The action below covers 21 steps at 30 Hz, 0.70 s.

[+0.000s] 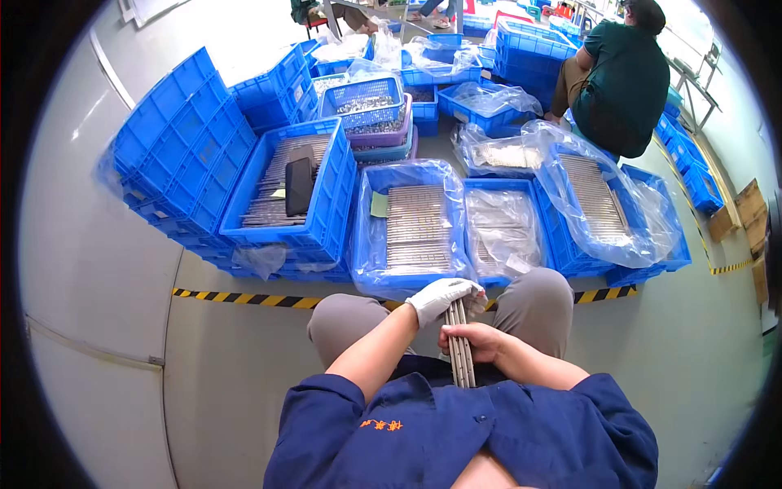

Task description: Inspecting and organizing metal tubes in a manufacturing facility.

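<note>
A small bundle of long, thin grey metal rods point(461, 359) with dark spots along them stands nearly upright between my knees. My left hand point(442, 299), in a white glove, is closed over the bundle's far end. Lower down, my bare right hand point(479, 341) wraps round the same rods from the right side. Their near end reaches the front of my dark blue shirt. Just beyond my hands, a plastic-lined blue crate point(371, 259) holds rows of similar metal rods point(417, 224).
Right of it stand a crate with plastic-covered rods point(501, 228) and another lined rod crate point(590, 196). At left, a dark phone-like slab point(299, 186) lies on rods beside tall stacked crates point(175, 138). Striped floor tape point(244, 298) runs before them. A person point(623, 81) crouches at far right.
</note>
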Available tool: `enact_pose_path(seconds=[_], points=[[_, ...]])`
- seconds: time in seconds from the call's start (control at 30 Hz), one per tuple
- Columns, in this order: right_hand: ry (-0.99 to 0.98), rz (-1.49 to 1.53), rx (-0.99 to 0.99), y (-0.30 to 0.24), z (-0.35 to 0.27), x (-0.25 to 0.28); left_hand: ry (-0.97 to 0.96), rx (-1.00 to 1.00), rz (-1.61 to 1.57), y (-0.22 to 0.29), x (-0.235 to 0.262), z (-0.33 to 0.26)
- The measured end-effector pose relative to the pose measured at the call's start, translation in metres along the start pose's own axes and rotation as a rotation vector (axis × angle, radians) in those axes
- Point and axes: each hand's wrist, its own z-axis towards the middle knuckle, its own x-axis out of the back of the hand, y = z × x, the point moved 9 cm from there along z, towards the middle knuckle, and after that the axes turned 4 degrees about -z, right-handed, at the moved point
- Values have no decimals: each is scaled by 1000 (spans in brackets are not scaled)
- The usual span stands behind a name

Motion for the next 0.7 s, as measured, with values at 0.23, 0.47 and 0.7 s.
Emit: enact_pose_path(seconds=[0.23,0.47,0.7], points=[[167,71,229,-60,-2,17,336,-183,-567,-8,22,-25],[16,-41,542,-180,-15,-16,-285,-27,-527,32,-68,-36],[210,-367,578,-237,-9,-16,276,-81,-124,98,-34,-36]])
